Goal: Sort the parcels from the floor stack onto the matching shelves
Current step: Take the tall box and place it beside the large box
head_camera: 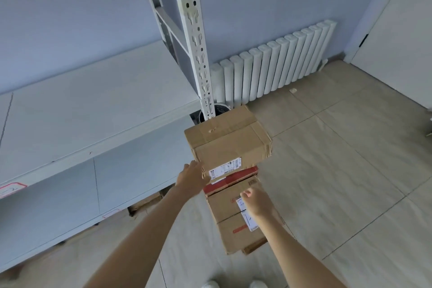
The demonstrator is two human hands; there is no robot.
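Presently, head view only. Floor stack of parcels sits at centre frame, just off the foot of the white shelf upright (197,49).

- Top box (228,139): plain brown cardboard, taped, white shipping label on its near face. It rests on the stack, turned askew to the boxes beneath and overhanging them toward 12 o'clock.
- Left hand (191,179): at the top box's 7 o'clock corner, fingers reaching round the lower left edge near the label. Contact with the box is plain; how tightly the fingers curl is hidden behind the corner, so grip cannot be told.
- Red-banded box (233,176): directly under the top box, only a strip showing.
- Lower box (230,203): brown, long, extends toward 6 o'clock, with a white label (249,220) and a red mark.
- Right hand (256,200): rests on the lower box, fingers curled, tips pinching or pressing at the upper end of the label; which of the two cannot be told.

Surroundings: grey shelf board (88,105) at 9 o'clock, with a red-bordered tag (10,189) on its front edge. White radiator (278,65) against the wall at 1 o'clock. Beige tiled floor (350,159). A further carton (145,203) shows under the lowest shelf at 8 o'clock. White shoe tips at the bottom edge.
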